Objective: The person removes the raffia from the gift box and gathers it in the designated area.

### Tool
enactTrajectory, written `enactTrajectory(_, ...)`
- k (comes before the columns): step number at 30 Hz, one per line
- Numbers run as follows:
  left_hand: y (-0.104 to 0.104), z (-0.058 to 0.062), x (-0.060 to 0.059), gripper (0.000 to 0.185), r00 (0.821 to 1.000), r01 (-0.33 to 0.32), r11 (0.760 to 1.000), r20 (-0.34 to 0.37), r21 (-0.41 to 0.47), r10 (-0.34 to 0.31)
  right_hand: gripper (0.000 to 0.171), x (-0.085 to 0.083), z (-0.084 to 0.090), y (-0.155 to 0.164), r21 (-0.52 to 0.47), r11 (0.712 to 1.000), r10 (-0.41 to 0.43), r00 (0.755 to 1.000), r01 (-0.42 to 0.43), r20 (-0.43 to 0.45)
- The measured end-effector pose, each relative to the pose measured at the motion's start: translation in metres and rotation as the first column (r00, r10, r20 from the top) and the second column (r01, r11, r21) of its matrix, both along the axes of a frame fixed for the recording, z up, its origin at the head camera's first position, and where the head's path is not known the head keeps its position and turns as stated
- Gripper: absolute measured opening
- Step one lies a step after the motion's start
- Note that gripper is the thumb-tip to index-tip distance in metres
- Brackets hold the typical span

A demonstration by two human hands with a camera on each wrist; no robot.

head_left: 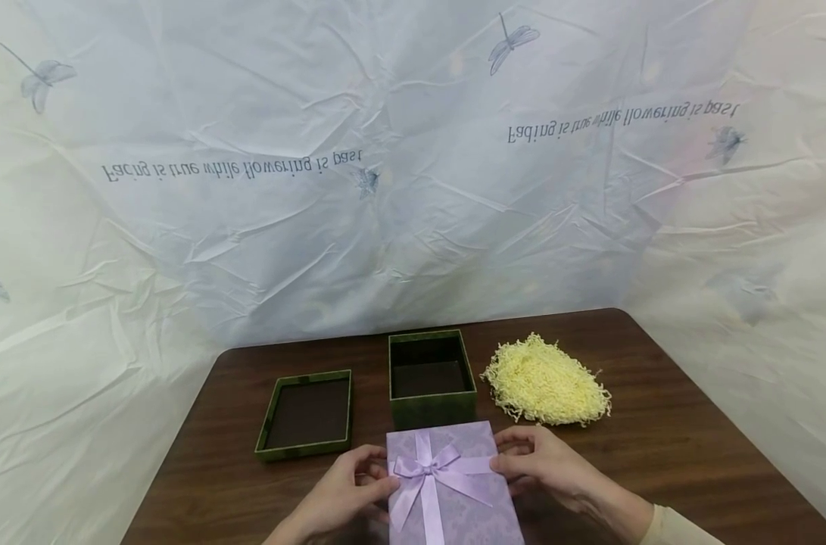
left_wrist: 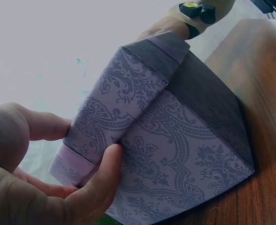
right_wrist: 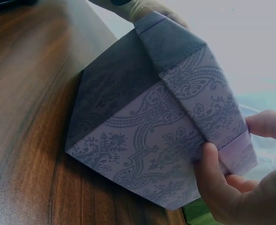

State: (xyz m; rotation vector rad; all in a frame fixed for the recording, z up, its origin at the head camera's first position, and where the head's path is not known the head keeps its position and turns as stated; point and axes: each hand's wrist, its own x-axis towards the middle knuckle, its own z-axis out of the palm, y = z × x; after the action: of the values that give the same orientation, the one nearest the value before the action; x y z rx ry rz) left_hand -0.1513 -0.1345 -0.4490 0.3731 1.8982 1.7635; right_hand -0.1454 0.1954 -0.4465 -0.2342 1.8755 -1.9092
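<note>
A lilac gift box (left_wrist: 170,154) with a damask pattern stands on the table near the front edge of the head view. On top of it sits its lid (head_left: 453,492), tied with a pale purple ribbon bow (head_left: 429,468). My left hand (head_left: 347,488) pinches the lid's left side, thumb at the upper edge and fingers at the lower rim. On the opposite side my right hand (head_left: 549,468) holds the lid the same way. In the right wrist view, fingertips (right_wrist: 210,152) press where the lid's rim meets the box wall (right_wrist: 142,140).
Behind the gift box stands a topless dark green box (head_left: 433,412). Its shallow green lid (head_left: 303,452) lies to the left, hollow side up. A heap of yellow shredded paper (head_left: 545,382) is at the right on the brown wooden table (head_left: 671,424). A white printed cloth (head_left: 413,227) hangs behind.
</note>
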Motion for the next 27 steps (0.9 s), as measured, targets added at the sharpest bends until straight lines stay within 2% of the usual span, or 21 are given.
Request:
enactTrajectory(7, -0.0018, -0.0015, 0.001, 0.058, 1.0, 0.013, 1.0, -0.021, 0.014, -0.012, 0.055, 0.0019, 0.0002, -0.0001, 0.019, 1.0, 0.009, 0.999, -0.008, -0.043)
enactTrajectory(14, -0.0003, -0.0002, 0.0021, 0.06, 1.0, -0.006, 0.999, -0.025, 0.036, 0.007, 0.054, 0.0025, 0.0009, -0.0009, 0.036, 0.999, 0.002, 0.996, 0.001, -0.087)
enactTrajectory(23, 0.0005, 0.0033, 0.0029, 0.063, 0.999, -0.006, 1.0, -0.051, -0.024, 0.004, 0.055, 0.0038, 0.002, -0.0011, 0.039, 0.999, 0.001, 0.996, 0.003, -0.09)
enactTrajectory(27, 0.0007, 0.0043, 0.0034, 0.063, 0.998, -0.006, 1.0, -0.059, -0.02, 0.004, 0.054, 0.0037, 0.0025, -0.0005, 0.04, 0.999, -0.002, 0.996, 0.006, -0.091)
